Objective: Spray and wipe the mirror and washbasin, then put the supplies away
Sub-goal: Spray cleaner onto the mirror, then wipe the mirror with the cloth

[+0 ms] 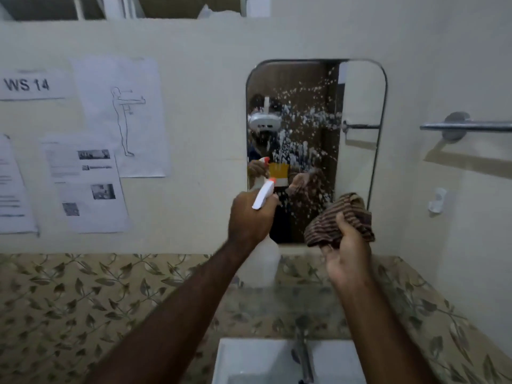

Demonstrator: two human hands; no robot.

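A rounded wall mirror (pixel 360 106) hangs ahead, its middle flecked with white spray droplets and runs. My left hand (pixel 249 217) grips a clear spray bottle (pixel 263 261) with a white and orange trigger head, nozzle pointing at the mirror's lower part. My right hand (pixel 346 253) holds a bunched brown striped cloth (pixel 340 220) just below the mirror's lower right corner, apart from the glass. The white washbasin (pixel 249 361) with a metal tap (pixel 303 356) sits at the bottom edge, below both arms.
A leaf-patterned tiled band (pixel 83 295) runs along the wall above the basin. Printed sheets (pixel 119 117) are stuck on the wall at left. A chrome towel bar (pixel 465 126) and a small white hook (pixel 437 200) sit to the right of the mirror.
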